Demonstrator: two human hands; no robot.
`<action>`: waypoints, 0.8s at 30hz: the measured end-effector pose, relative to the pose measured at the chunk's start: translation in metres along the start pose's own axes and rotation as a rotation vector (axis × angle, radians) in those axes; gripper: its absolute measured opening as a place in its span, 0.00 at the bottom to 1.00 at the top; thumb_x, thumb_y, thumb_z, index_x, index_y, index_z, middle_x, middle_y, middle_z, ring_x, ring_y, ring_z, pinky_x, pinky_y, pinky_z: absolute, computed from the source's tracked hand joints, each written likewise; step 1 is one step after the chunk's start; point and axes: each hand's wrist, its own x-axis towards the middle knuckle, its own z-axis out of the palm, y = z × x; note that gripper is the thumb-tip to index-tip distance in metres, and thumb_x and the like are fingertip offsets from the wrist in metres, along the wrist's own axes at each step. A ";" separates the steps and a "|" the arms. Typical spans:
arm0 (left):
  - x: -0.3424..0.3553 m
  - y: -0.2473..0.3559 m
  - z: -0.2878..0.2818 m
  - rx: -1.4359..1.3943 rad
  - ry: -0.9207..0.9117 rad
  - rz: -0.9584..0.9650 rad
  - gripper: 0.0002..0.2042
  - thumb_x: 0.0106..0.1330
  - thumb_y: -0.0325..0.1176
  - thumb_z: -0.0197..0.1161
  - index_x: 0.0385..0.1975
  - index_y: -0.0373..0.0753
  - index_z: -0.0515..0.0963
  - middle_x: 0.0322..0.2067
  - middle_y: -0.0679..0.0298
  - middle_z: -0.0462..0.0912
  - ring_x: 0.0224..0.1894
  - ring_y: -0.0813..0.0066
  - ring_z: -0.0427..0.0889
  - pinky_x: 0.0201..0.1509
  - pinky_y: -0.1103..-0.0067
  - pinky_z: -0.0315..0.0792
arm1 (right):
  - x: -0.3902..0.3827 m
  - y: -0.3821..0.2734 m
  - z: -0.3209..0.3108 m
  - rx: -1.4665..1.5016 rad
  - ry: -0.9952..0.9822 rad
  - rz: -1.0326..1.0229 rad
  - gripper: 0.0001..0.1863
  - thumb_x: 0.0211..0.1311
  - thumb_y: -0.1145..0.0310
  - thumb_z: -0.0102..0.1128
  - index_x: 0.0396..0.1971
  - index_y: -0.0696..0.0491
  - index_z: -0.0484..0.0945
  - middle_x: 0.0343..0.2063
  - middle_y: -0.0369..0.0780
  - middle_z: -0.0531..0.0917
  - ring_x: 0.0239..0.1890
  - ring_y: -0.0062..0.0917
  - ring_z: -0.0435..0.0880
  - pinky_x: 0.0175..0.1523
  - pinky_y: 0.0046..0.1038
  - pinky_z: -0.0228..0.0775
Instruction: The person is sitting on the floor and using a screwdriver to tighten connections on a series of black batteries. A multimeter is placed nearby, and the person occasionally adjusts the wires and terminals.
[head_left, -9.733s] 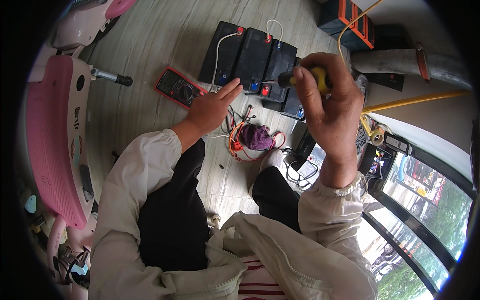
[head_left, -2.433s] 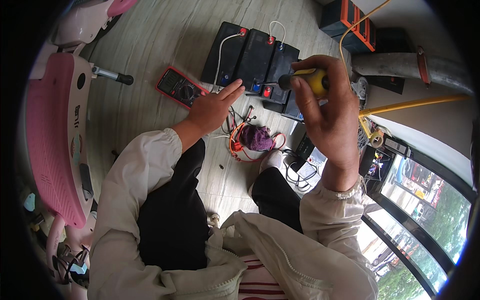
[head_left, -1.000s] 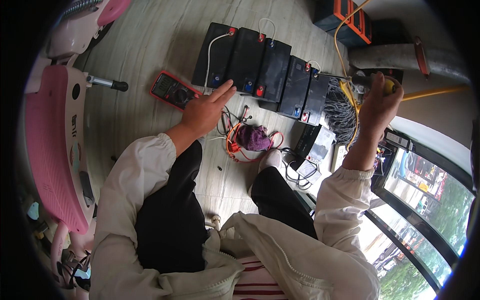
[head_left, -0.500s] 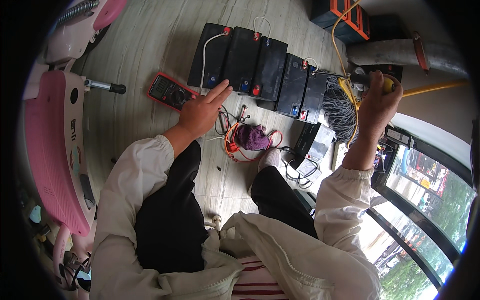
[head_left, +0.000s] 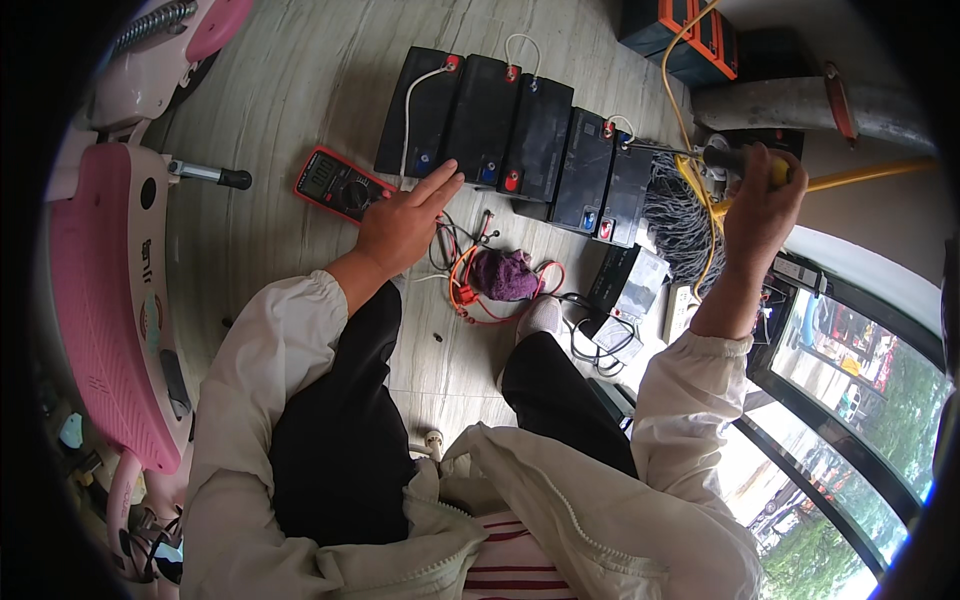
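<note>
Several black batteries (head_left: 542,140) stand side by side on the floor, with red and blue terminals and short white wires joining some of them. My right hand (head_left: 762,205) is closed round the handle of a screwdriver (head_left: 722,158). Its thin shaft reaches left to a terminal at the far end of the rightmost battery (head_left: 627,190). My left hand (head_left: 405,228) is palm down, index and middle fingers stretched toward the near edge of the batteries. A white wire (head_left: 406,120) runs from a red terminal down to these fingers. A red multimeter (head_left: 343,184) with a lit display lies beside this hand.
Red and black leads (head_left: 466,290) and a purple cloth (head_left: 505,275) lie near my shoe. Right of the batteries are a grey mop head (head_left: 680,215) and a black box (head_left: 615,280). A pink scooter (head_left: 110,310) stands left; a glass door (head_left: 850,400) is at right.
My right hand and the screwdriver have shifted very slightly, the shaft still at the same terminal. My left hand has stayed in place.
</note>
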 end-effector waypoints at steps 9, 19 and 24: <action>0.001 0.001 -0.001 0.003 -0.008 -0.007 0.33 0.58 0.21 0.59 0.67 0.49 0.74 0.72 0.76 0.68 0.35 0.67 0.86 0.38 0.73 0.83 | 0.002 -0.015 0.003 0.035 -0.068 0.071 0.17 0.74 0.58 0.62 0.50 0.55 0.72 0.35 0.41 0.81 0.31 0.19 0.82 0.36 0.24 0.79; -0.001 0.001 -0.002 0.005 -0.012 -0.004 0.32 0.59 0.22 0.59 0.68 0.49 0.73 0.72 0.76 0.67 0.36 0.67 0.86 0.39 0.73 0.83 | 0.018 -0.010 -0.005 0.114 -0.191 0.044 0.14 0.74 0.62 0.62 0.47 0.57 0.73 0.27 0.38 0.81 0.23 0.16 0.80 0.29 0.21 0.76; -0.001 0.001 -0.002 0.010 -0.032 -0.012 0.32 0.60 0.22 0.59 0.69 0.49 0.72 0.72 0.75 0.67 0.37 0.66 0.87 0.40 0.73 0.83 | 0.029 0.007 -0.014 0.156 -0.257 -0.024 0.13 0.74 0.63 0.62 0.47 0.56 0.73 0.25 0.37 0.80 0.22 0.16 0.79 0.28 0.20 0.73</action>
